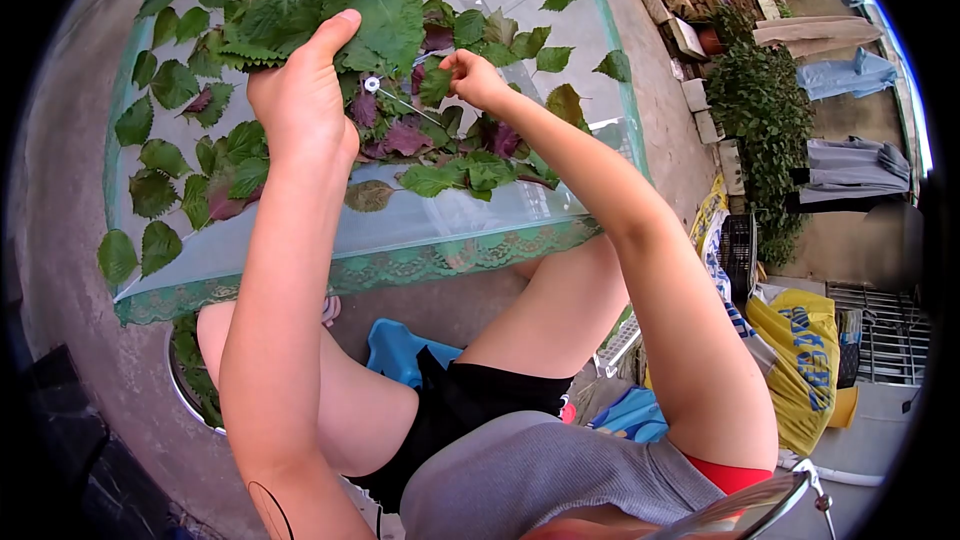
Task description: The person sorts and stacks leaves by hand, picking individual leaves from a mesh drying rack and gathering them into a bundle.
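Note:
A thick bunch of green perilla leaves point(375, 15) is in my left hand point(308, 90), its thumb pressed over the top leaf. My right hand point(478, 80) is closed in a pinch at the edge of a small perilla leaf point(435, 87), just right of the bunch. Beneath both hands lies a pale mesh food cover point(400, 215) with green lace trim. Green and purple perilla leaves are scattered over it, including a purple leaf point(405, 138). A white round knob point(371, 84) with a thin rod shows among them. My left palm is hidden.
Below the cover are my bare legs and a blue plastic stool point(395, 350). Leaves lie in a round container point(190, 370) at lower left. To the right stand a yellow bag point(800, 365), a black crate point(738, 252), bushy plants point(755, 120) and hanging clothes point(855, 170).

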Motion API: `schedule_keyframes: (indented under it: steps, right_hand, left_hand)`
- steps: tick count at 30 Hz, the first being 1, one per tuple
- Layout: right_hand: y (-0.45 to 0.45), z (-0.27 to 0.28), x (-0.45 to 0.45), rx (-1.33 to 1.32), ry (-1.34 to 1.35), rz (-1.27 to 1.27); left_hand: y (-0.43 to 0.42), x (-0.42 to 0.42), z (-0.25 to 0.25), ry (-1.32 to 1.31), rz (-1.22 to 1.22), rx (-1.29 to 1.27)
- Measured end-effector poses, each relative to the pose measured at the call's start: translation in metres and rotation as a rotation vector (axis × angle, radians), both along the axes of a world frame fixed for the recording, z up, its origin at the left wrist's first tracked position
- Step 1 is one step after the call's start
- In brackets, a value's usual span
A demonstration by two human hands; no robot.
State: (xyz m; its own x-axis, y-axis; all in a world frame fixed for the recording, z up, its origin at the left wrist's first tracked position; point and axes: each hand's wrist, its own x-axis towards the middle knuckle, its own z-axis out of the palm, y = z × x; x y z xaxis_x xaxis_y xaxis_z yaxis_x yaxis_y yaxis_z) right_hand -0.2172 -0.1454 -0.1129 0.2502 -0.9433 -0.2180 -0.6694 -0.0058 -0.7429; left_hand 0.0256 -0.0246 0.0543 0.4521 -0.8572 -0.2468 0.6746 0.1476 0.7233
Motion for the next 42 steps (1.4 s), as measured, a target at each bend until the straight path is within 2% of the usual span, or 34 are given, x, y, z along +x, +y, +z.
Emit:
schedule_keyframes:
  steps: [1,3,4,6,10,12,15,18,22,28,37,39,40,42]
  right_hand:
    - [0.003,0.005,0.001,0.001,0.0,0.0]
    - [0.009,0.015,0.001,-0.219,0.311,0.056]
    - [0.014,0.017,0.003,-0.218,0.311,0.056]
    - [0.022,0.023,0.006,-0.519,0.563,0.17]
    - [0.018,0.024,0.002,-0.534,0.612,0.324]
    - [0.016,0.023,0.0,-0.596,0.687,0.551]
    - [0.015,0.018,-0.001,-0.688,0.776,0.684]
    - [0.013,0.018,0.0,-0.677,0.888,0.787]
    - [0.012,0.015,-0.004,-0.723,0.868,0.808]
    - [0.013,0.023,-0.01,-0.547,0.956,0.858]
    - [0.022,0.043,-0.003,-0.538,0.743,0.68]
    - [0.025,0.038,-0.007,-0.426,0.717,0.878]
    - [0.029,0.04,-0.004,-0.426,0.718,0.878]
    - [0.036,0.043,0.002,-0.277,1.049,0.903]
  left_hand:
    - [0.0,0.0,0.0,0.001,0.001,-0.009]
    - [-0.001,-0.001,0.0,0.002,0.002,-0.018]
    - [-0.001,-0.001,0.001,0.01,0.001,-0.027]
    - [-0.001,-0.001,0.0,0.02,0.0,-0.035]
    - [-0.002,-0.001,-0.001,0.001,-0.017,-0.032]
    - [-0.002,-0.001,-0.002,0.017,-0.013,-0.022]
    - [-0.002,-0.001,-0.003,0.018,-0.017,-0.024]
    - [-0.002,0.0,-0.003,0.008,-0.025,-0.045]
    - [0.0,-0.001,0.001,0.001,-0.024,-0.031]
    - [0.0,-0.001,0.002,0.02,-0.019,-0.02]
    - [-0.001,0.0,-0.001,0.018,-0.014,-0.025]
    - [0.0,-0.001,0.0,0.004,-0.011,-0.029]
    - [0.001,-0.002,0.002,0.017,-0.013,-0.027]
    - [0.001,-0.002,0.003,0.031,-0.016,-0.026]
